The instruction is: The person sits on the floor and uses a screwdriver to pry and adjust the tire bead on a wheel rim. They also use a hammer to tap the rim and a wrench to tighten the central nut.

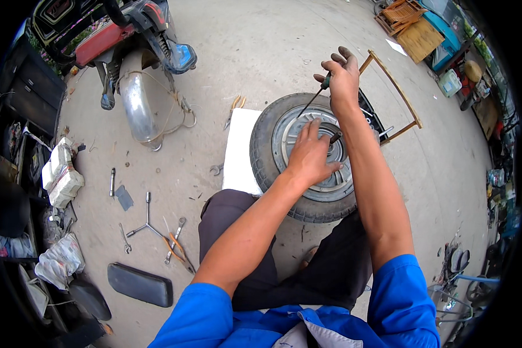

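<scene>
A wheel with a black tyre (263, 156) and a grey metal hub (282, 138) lies flat in front of my knees. Across the hub cover rests my left hand (311, 155), its fingers spread and nothing held in it. Above the far side of the wheel, my right hand (345, 78) loosely grips a screwdriver (311, 105) by its dark handle. The thin shaft slants down to the left, and its tip is at the hub cover near its far edge. A dark axle end (335, 137) sticks up by my left hand.
Under the wheel lies a white sheet (238, 153). A wooden frame (397, 95) and a black tool case (370, 110) stand beyond it. At left are a three-armed socket wrench (148, 223), orange-handled pliers (181, 254), a black pad (140, 284) and a scooter's metal fender (138, 107).
</scene>
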Action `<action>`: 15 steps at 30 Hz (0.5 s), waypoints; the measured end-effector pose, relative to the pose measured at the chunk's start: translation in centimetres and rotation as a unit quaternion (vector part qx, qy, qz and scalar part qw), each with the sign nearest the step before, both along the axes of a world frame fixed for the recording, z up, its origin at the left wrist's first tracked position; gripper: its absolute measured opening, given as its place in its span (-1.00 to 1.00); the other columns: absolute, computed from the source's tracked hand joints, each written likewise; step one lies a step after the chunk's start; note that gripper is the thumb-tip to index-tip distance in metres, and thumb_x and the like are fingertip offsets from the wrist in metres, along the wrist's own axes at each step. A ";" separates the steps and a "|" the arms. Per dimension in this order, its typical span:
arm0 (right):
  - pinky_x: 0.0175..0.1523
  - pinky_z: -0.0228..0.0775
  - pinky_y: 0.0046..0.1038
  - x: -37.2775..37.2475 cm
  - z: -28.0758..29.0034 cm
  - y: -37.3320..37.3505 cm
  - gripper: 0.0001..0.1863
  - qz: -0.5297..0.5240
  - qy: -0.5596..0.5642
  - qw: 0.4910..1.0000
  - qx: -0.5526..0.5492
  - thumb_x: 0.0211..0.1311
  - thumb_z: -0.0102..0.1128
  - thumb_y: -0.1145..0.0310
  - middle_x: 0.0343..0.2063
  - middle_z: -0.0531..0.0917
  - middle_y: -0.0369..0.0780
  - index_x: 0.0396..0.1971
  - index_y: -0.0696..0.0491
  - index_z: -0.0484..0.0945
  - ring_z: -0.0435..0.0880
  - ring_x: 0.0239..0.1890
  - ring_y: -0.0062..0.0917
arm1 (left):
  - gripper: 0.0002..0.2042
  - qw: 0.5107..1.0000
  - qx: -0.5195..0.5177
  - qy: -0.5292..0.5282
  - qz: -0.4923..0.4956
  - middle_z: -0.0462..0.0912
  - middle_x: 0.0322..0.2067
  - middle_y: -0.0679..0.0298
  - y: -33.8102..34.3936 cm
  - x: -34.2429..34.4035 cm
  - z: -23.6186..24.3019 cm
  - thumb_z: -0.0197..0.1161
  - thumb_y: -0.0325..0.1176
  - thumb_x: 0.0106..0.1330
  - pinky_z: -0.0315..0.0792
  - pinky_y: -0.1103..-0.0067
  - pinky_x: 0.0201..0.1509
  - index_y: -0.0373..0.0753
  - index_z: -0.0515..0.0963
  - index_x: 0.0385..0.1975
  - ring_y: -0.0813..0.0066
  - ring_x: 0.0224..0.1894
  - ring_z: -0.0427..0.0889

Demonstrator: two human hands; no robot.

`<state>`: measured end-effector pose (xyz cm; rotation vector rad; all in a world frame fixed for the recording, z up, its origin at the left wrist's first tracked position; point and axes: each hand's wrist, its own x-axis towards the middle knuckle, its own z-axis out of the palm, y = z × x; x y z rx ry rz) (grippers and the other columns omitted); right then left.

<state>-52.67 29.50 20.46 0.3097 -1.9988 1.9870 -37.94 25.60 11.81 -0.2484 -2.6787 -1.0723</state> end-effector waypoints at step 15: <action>0.38 0.23 -0.15 1.4 3.6 8.8 -0.27 0.227 0.277 0.753 0.551 0.31 0.17 -0.17 0.28 0.32 0.00 0.21 0.13 0.34 0.31 0.35 -0.09 | -0.32 1.000 0.008 -0.005 0.006 0.13 0.39 -0.30 -0.1 0.2 0.1 0.54 -0.09 0.04 0.11 0.18 0.51 -0.49 0.55 0.06 -0.22 0.48 0.07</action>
